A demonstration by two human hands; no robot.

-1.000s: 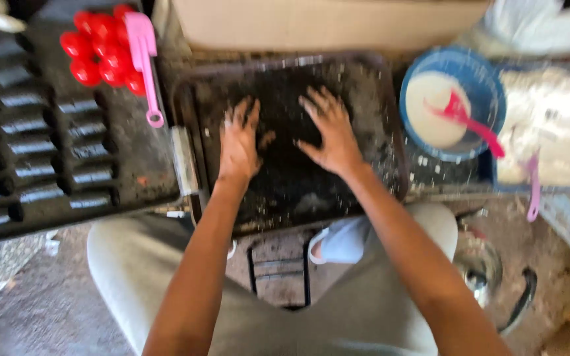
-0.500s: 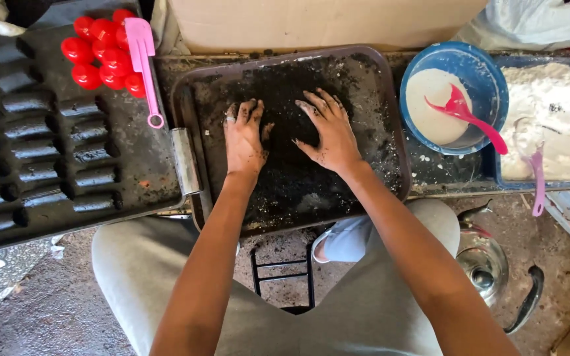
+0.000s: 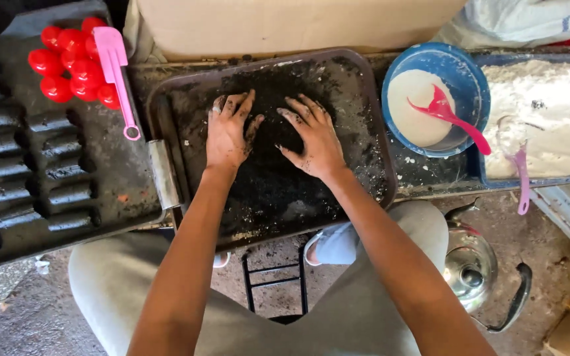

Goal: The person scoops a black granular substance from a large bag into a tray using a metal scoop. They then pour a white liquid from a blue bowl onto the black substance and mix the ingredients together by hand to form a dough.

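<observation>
Black powder (image 3: 278, 178) under both hands (image 3: 272, 138), mid-tray (image 3: 166, 105)

Two hands (image 3: 229, 135), one tray (image 3: 364, 86), one bowl (image 3: 460, 72).

plain tan cardboard box (image 3: 285, 23) behind the tray, white sack (image 3: 529, 20) top right

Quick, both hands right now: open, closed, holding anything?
Left hand: open, palm down on the black mix in the tray, holding nothing.
Right hand: open, fingers spread on the mix, holding nothing.
</observation>
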